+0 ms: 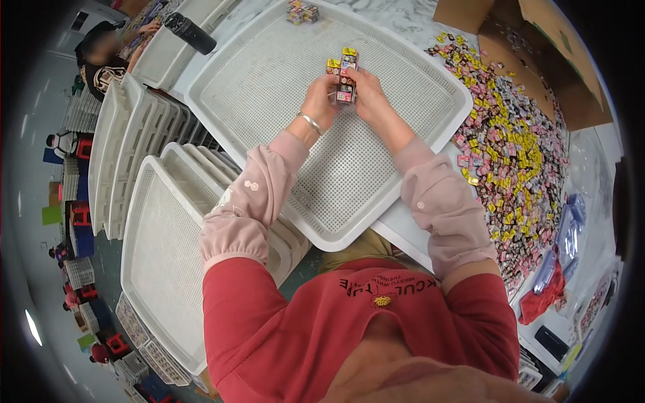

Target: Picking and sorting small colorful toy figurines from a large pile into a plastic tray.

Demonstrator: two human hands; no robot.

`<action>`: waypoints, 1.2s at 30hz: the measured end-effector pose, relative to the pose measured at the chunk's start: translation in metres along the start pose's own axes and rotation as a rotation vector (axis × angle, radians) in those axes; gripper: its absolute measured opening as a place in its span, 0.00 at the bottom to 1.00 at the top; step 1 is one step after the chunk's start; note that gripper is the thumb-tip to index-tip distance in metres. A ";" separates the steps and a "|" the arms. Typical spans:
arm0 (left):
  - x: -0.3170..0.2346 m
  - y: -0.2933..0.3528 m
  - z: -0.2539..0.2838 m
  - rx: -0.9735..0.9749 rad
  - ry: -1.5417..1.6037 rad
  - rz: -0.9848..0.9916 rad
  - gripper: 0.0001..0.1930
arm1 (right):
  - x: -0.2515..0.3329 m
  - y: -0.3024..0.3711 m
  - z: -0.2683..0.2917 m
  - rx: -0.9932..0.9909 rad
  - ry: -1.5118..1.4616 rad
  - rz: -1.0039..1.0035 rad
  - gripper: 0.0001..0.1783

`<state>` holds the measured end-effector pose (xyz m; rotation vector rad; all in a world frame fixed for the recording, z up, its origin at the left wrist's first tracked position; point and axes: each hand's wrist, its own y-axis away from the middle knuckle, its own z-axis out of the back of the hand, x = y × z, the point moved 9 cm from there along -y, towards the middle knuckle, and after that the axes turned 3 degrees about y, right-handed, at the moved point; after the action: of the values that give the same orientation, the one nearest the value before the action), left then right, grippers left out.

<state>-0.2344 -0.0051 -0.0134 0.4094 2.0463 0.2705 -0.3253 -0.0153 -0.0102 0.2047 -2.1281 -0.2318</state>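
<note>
Above the large white perforated tray [349,181], my two hands hold a small cluster of little printed packets [347,70] in yellow, pink and black, lined up in short columns. My left hand [318,105], with a silver bangle at the wrist, closes on the cluster's left side. From the right, my right hand [371,98] grips it, the thumb lying against the packets. The fingers under the cluster are hidden. At the tray's far edge sits another small group of similar packets [302,12].
A wide heap of small packets [507,154] covers the table on the right, beside an open cardboard box [571,60]. Stacked white trays [168,248] stand at the left. A black bottle [191,33] lies beyond them, near a co-worker [104,57]. A red cloth [543,295] lies at right.
</note>
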 end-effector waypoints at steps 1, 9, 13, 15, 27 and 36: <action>0.001 0.001 0.002 -0.016 0.018 0.059 0.21 | 0.000 -0.001 0.003 -0.016 0.005 -0.024 0.15; 0.007 -0.010 -0.012 0.045 0.076 0.058 0.21 | -0.003 -0.006 0.008 0.091 0.194 -0.103 0.16; -0.002 -0.007 -0.018 0.073 -0.065 0.077 0.17 | 0.005 -0.013 0.015 0.024 0.376 -0.067 0.16; 0.000 -0.018 -0.015 0.072 -0.045 0.063 0.15 | 0.010 -0.022 0.014 0.109 0.536 -0.051 0.18; -0.107 -0.165 0.111 -0.581 -0.035 -0.337 0.27 | 0.157 0.053 0.077 -0.218 1.591 0.869 0.24; -0.158 -0.210 0.164 -0.970 -0.437 -0.414 0.30 | 0.116 0.060 0.111 -0.315 1.909 0.697 0.19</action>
<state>-0.0563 -0.2570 -0.0417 -0.5093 1.3182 0.7813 -0.4836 0.0251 0.0398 -0.3959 -0.1684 0.0834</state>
